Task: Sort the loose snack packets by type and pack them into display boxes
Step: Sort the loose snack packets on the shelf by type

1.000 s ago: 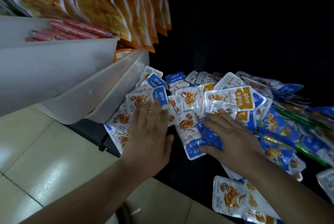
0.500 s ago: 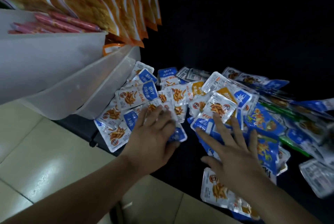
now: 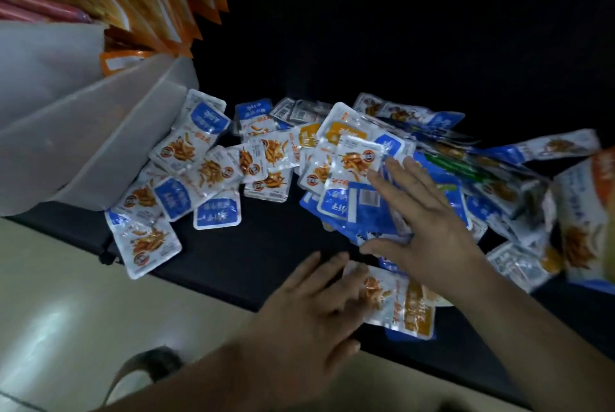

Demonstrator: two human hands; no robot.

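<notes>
My left grip [image 3: 309, 308] lay released, fingers flat, the tips touching a white-and-orange foil snack packet [image 3: 399, 305] at the front edge of the dark-covered table [image 3: 266, 252]; my right grip [image 3: 429, 222] was released too, spread flat on a heap of blue foil packets [image 3: 362, 208] right of the middle; neither held anything. The loose white-and-blue foil packets [image 3: 266, 158] sprawled unsorted across the middle, up against the translucent white plastic display boxes [image 3: 100, 145] at the left end.

I judged the danger plain: slick foil under flat palms slides, so a careless sweep could jumble the types together, or nudge the white-and-blue packet overhanging the front-left edge [image 3: 146, 242] onto the beige tiled floor [image 3: 66, 312].

Blur smeared the large bag [image 3: 585, 212] at the right, cut off by the frame; the print was unreadable; the boxes' insides were hidden; the table's back was lost in darkness.
</notes>
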